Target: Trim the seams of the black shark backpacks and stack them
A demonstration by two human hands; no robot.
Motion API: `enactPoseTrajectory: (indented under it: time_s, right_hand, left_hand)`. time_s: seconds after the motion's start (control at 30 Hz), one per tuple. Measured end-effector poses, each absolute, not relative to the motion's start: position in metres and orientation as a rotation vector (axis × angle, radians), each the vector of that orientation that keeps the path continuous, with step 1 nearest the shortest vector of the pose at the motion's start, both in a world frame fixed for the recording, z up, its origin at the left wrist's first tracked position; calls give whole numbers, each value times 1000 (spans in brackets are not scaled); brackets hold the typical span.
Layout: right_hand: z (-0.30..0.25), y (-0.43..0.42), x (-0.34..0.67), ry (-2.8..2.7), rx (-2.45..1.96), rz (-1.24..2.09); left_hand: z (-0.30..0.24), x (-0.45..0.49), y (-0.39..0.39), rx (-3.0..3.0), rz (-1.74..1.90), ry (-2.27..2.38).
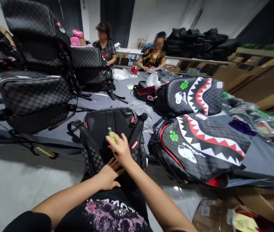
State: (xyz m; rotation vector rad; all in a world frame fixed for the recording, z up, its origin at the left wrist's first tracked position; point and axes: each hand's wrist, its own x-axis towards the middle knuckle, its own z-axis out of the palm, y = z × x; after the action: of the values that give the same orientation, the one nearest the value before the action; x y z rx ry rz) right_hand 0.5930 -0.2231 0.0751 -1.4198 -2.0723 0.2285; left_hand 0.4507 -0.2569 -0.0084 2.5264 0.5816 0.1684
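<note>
A black backpack (pixel 117 124) with checkered sides stands back-panel up at the table's near edge, right in front of me. My right hand (pixel 118 148) rests on its back panel, fingers closed around a small yellow-green object (pixel 112 137) that I cannot name. My left hand (pixel 107 175) lies lower against the bag's bottom, fingers stretched flat under my right wrist, holding nothing.
Two shark-mouth backpacks (pixel 199 141) lie to the right on the grey table (pixel 103 100). Checkered bags (pixel 30 90) are stacked at the left. Plastic wrappers (pixel 248 112) crowd the far right. Two people (pixel 152 54) sit at the far end. Cardboard (pixel 248 203) lies on the floor.
</note>
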Motion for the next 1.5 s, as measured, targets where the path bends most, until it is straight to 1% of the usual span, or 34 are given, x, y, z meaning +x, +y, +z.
enactPoseTrajectory:
  time_s: [0.07, 0.13, 0.2, 0.27, 0.37, 0.5, 0.67, 0.83, 0.93, 1.07, 1.13, 1.27, 1.5]
  right_hand:
    - [62, -238, 636, -1846, -1654, 62]
    - [53, -258, 670, -1687, -1782, -20]
    - [44, -270, 685, -1614, -1808, -91]
    - [32, -270, 685, -1586, -1730, -205]
    - [17, -258, 675, -1545, -1557, -353]
    - [9, -250, 673, -1484, -1497, -375]
    - [5, -250, 678, -1490, -1524, -352]
    - [6, -246, 681, -1460, -1509, -239]
    - [13, -247, 680, -1304, -1489, -140]
    - [31, -241, 674, -1000, -1501, 100]
    - [39, -234, 673, -943, -1494, 184]
    - [48, -216, 674, -836, -1524, 150]
    - [45, -209, 673, -871, -1639, -22]
  left_hand:
    - [0, 444, -248, 2537, 293, 605]
    - [16, 448, -230, 2584, 469, 633]
    - [36, 464, -202, 2678, 639, 597]
    - [57, 492, -169, 2781, 717, 530]
    - [77, 537, -124, 3059, 630, 464]
    - [83, 572, -100, 3172, 473, 411]
    - [89, 562, -74, 3233, 409, 329]
    - [111, 534, -17, 3372, 577, 629]
    - [115, 529, -21, 3324, 653, 723]
    - [103, 537, -64, 3151, 530, 467]
    - [98, 540, -81, 3092, 463, 440]
    - [93, 538, -91, 3027, 451, 423]
    - [79, 526, -97, 2966, 620, 345]
